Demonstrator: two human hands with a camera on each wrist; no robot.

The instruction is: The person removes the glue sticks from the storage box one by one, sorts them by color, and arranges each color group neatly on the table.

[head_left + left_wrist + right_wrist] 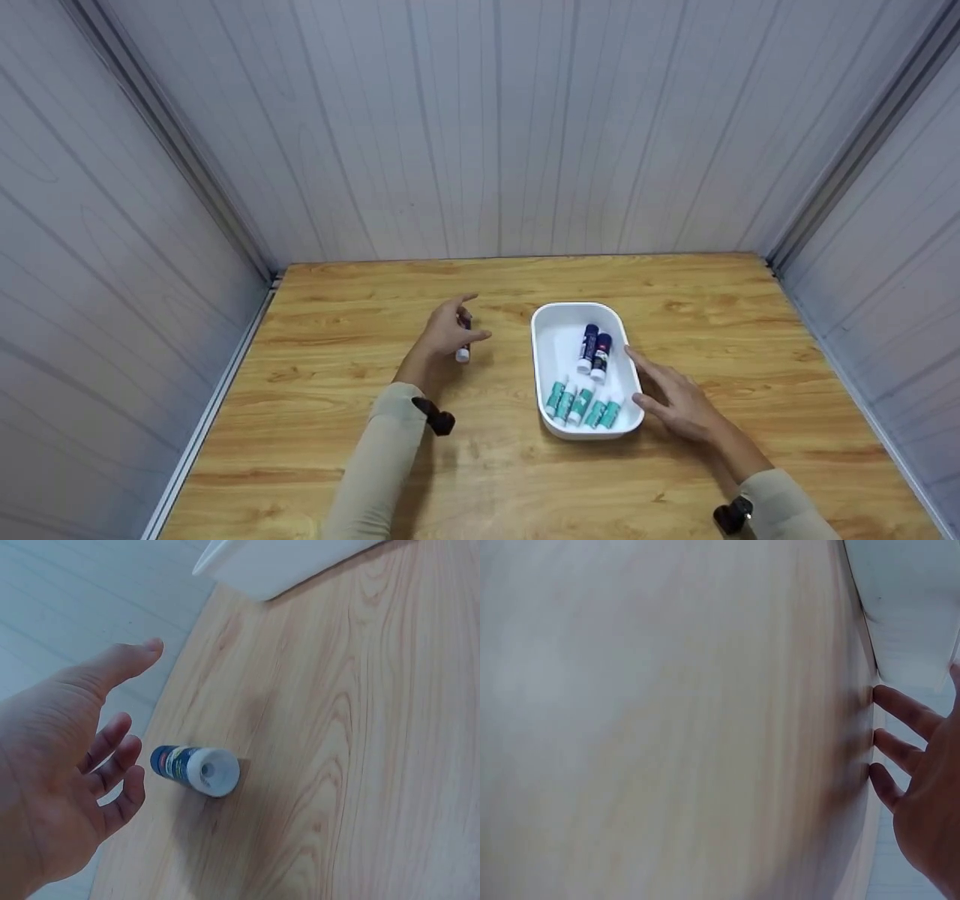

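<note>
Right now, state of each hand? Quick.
Left hand: open, fingers loosely spread, holding nothing; the stick lies on the table just beside it.
Right hand: open, fingers straight, resting by the tray, holding nothing.

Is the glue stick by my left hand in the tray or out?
Out. The glue stick lies on the table, left of the white tray.

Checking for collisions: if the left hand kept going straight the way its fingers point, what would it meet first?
Most likely the blue glue stick lying on the table, right by the left hand; its open fingers sit just short of it.
</note>
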